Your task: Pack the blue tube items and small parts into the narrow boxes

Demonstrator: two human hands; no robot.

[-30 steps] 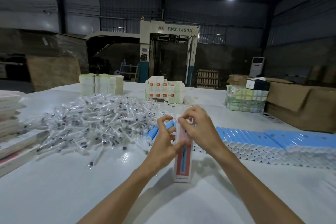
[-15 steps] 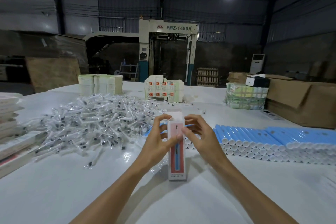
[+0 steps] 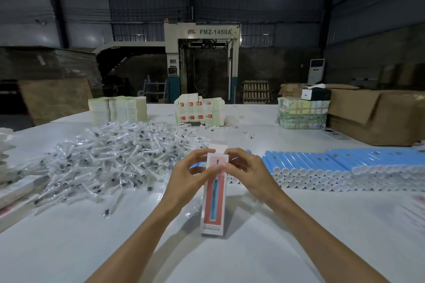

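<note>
A narrow white box (image 3: 213,200) with a red panel and a blue tube picture stands upright on the white table (image 3: 299,236), its top flap open. My left hand (image 3: 190,177) grips its upper left side with thumb and fingers. My right hand (image 3: 247,172) pinches the upper right edge near the flap. Behind my hands lies a long stacked row of blue tubes (image 3: 322,167) with white caps. A big heap of small parts in clear wrappers (image 3: 115,158) spreads at the left.
Flat box blanks lie at the left edge (image 3: 13,193). Stacks of folded cartons (image 3: 117,109) and printed boxes (image 3: 199,111) stand at the far side. A wrapped bundle (image 3: 302,111) and brown cardboard cartons (image 3: 377,115) sit at the far right.
The box's top flap, first covered by my right hand, now stands open. Both hands have shifted to grip the box's upper sides; the box stays upright in place.
</note>
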